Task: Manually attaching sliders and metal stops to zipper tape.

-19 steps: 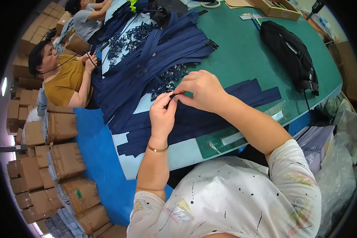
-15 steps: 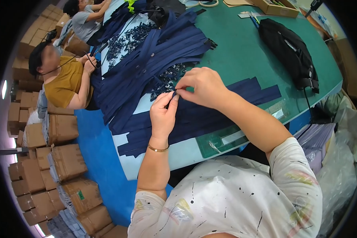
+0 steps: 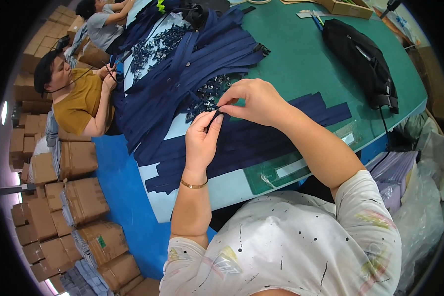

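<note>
My left hand (image 3: 201,140) is closed, its thumb and forefinger pinching a short, narrow dark piece (image 3: 214,116) that looks like navy zipper tape. Its far tip meets the pinched fingertips of my right hand (image 3: 254,101), which hide whatever they hold. Just beyond my fingers lies a heap of small navy and silvery parts (image 3: 209,93), resembling zipper sliders. Long navy strips, like zipper tapes (image 3: 170,89), are piled to the left. Beneath my hands more navy strips (image 3: 241,143) lie flat in a band across the table.
A green mat (image 3: 286,54) covers much of the table, with a black bag (image 3: 357,61) at right. Another small-parts heap (image 3: 155,49) lies farther off. A person in a mustard top (image 3: 79,101) works at the left edge. Cardboard boxes (image 3: 86,200) are stacked beyond the blue floor.
The dark piece between my fingers shows more now, its tip pointing up toward my right fingertips. My right hand has shifted slightly up. The person at left has turned the head a little.
</note>
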`<state>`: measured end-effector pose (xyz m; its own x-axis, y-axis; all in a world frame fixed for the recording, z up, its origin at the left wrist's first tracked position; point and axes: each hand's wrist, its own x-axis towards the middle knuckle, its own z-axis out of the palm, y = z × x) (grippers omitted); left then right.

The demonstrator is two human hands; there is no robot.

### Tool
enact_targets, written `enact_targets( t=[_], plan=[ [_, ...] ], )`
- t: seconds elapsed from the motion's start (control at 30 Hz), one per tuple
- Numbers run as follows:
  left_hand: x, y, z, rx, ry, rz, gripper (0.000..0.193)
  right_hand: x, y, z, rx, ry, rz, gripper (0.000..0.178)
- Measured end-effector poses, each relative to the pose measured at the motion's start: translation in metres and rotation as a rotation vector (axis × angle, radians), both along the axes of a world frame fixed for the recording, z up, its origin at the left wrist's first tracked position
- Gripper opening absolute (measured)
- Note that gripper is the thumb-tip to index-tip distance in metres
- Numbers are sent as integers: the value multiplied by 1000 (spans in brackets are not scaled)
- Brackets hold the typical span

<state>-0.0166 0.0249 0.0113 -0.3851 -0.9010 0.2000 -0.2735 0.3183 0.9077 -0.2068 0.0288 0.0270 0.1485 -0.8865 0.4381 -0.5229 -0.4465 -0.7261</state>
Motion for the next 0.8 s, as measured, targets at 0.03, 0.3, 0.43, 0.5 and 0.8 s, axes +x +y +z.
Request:
enact_targets(
  t=[0.03, 0.3, 0.43, 0.5, 0.8],
  plan=[
    [1, -1, -1, 2, 0, 3, 18, -1, 1, 1, 19, 12, 10, 11],
    [3, -2, -3, -51, -48, -36, 16, 3, 7, 5, 165, 90, 11, 11],
    [0, 0, -6, -118, -36, -16, 15, 6, 6, 1, 128, 65, -37, 11],
    [0, 0, -3, -107, -77, -8, 15, 7, 6, 2, 205, 31, -44, 12],
    [5, -3, -2, 0, -186, -55, 18, 2, 3, -1, 165, 70, -34, 12]
  ],
)
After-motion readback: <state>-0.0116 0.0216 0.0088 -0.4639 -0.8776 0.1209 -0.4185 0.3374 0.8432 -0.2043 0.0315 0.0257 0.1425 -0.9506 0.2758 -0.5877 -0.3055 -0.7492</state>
